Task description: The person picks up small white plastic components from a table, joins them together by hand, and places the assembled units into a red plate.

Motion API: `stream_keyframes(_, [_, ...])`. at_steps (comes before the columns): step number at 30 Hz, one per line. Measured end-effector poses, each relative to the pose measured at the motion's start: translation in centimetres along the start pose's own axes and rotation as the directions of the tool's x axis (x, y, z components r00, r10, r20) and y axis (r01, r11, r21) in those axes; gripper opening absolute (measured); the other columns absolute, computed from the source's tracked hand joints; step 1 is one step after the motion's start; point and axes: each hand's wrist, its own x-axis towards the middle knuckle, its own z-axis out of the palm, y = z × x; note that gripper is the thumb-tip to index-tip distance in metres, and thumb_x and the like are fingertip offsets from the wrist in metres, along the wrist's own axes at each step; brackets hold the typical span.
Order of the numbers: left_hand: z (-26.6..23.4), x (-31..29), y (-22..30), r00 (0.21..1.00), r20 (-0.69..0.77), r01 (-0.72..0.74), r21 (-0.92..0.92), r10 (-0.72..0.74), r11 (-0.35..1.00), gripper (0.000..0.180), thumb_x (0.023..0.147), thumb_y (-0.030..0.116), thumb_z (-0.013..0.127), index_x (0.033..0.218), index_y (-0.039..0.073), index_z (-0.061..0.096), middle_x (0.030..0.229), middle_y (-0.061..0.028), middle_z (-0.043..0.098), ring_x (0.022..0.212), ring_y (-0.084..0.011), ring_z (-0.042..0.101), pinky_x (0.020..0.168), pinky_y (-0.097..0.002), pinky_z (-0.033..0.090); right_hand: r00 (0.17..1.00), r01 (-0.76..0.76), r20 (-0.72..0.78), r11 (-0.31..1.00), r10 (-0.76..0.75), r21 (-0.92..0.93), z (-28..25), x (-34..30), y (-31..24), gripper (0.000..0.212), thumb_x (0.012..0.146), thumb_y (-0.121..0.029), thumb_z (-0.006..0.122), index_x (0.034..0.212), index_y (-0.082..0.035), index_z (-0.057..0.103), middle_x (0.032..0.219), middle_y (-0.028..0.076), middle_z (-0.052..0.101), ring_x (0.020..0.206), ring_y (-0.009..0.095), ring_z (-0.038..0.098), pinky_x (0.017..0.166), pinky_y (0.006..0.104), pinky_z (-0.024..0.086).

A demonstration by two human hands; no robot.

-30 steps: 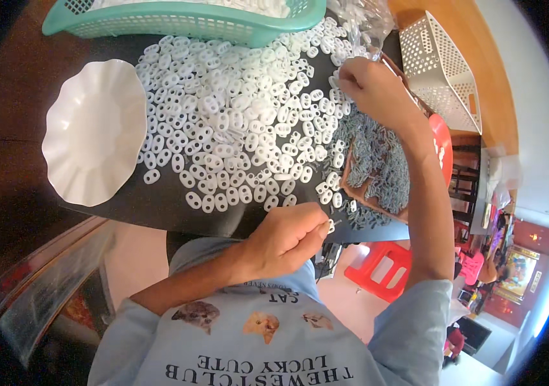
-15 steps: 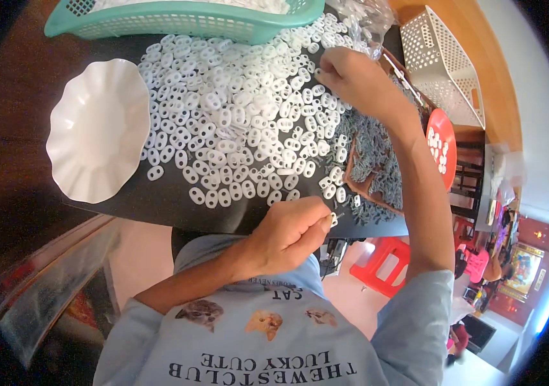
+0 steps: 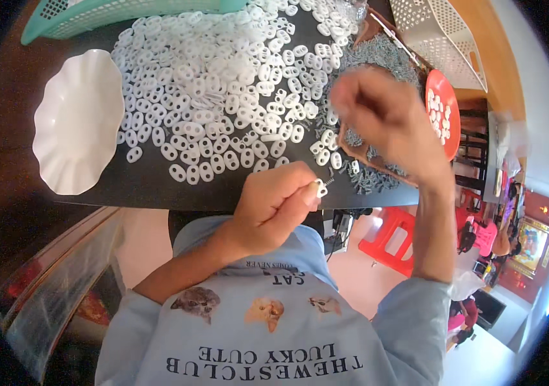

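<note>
My left hand (image 3: 268,209) is closed near the table's front edge, pinching a small white two-hole cord lock (image 3: 322,188) between thumb and forefinger. A thin metal spring sticks out from the piece. Motion smears my right hand (image 3: 387,119), which hovers with bent fingers over the heap of small grey springs (image 3: 380,55); whether anything is in it cannot be made out. Left of the springs spreads a big pile of white two-hole plastic pieces (image 3: 191,90), with several stragglers along its near edge.
A white scalloped dish (image 3: 78,122) stands at the left. Behind the pile is a green basket (image 3: 126,16). On the right are a red plate (image 3: 441,90) holding several white pieces and a pale perforated basket (image 3: 438,38). A red stool (image 3: 387,241) stands below the table.
My right hand has come nearer, from the far edge of the white pile to above the springs. The left hand keeps its pinch. The whole view has shifted slightly.
</note>
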Motion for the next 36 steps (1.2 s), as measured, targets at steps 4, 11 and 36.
stream_keyframes(4, [0.3, 0.2, 0.0, 0.997, -0.03, -0.073, -0.109, 0.07, 0.991, 0.019, 0.096, 0.007, 0.042, 0.085, -0.003, 0.055, 0.073, -0.0082, 0.056, 0.049, -0.0059, 0.043, 0.043, -0.0213, 0.034, 0.994, -0.112, 0.048, 0.939, 0.102, 0.325, 3.8, -4.7, -0.2, 0.008, 0.086, -0.001, 0.058, 0.094, 0.0, 0.058, 0.075, 0.001, 0.055, 0.068, 0.006, 0.049, 0.06, 0.023, 0.042])
stream_keyframes(11, [0.5, -0.4, 0.4, 0.994, -0.065, 0.058, -0.403, -0.091, 0.913, 0.019, 0.098, 0.01, 0.044, 0.094, -0.003, 0.057, 0.073, -0.0044, 0.056, 0.048, -0.0036, 0.039, 0.043, -0.0181, 0.032, 0.995, -0.092, 0.03, 0.849, 0.09, 0.521, 5.0, -6.6, 0.2, 0.008, 0.092, -0.006, 0.058, 0.097, 0.001, 0.058, 0.081, 0.002, 0.057, 0.074, 0.006, 0.051, 0.063, 0.0226, 0.043])
stream_keyframes(36, [-0.2, 0.5, 0.6, 0.975, 0.174, 0.167, -0.151, -0.141, 0.974, 0.021, 0.09, 0.009, 0.051, 0.071, 0.002, 0.053, 0.062, 0.0004, 0.053, 0.056, -0.0052, 0.046, 0.05, -0.0224, 0.037, 0.887, -0.078, 0.452, 0.937, -0.091, 0.341, 0.8, -5.5, 1.5, 0.034, 0.098, -0.03, 0.05, 0.08, -0.001, 0.052, 0.068, 0.001, 0.046, 0.063, 0.011, 0.041, 0.055, 0.0269, 0.036])
